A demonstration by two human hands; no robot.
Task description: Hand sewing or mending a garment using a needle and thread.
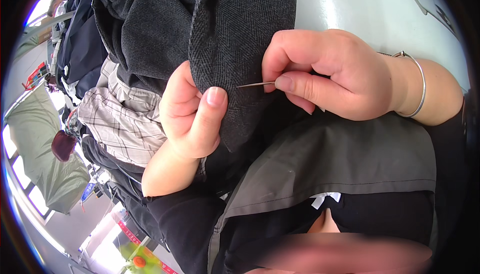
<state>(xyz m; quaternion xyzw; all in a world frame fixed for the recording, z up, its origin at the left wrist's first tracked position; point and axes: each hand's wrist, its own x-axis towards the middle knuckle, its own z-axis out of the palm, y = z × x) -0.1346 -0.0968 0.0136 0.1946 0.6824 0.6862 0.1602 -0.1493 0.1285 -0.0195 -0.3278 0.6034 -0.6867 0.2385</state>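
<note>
A dark grey herringbone wool cloth [247, 19] spreads in folds before me, and one of its corners hangs down toward my lap. My left hand [195, 116] pinches a folded edge of it, thumb on top and fingers behind. Between the thumb and index finger of my right hand [322, 75] sits a thin metal needle [255, 84]. Its tip points left, close to the cloth beside my left thumb; whether it touches the fabric I cannot tell. No thread can be made out on the needle.
Under the cloth lies a glossy white table [360, 15]. A pale checked garment [116, 120] is heaped left of my left hand, with dark clothes [80, 49] beyond it. A grey-green sheet [41, 139] hangs at the far left. My lap bears a dark grey apron [337, 158].
</note>
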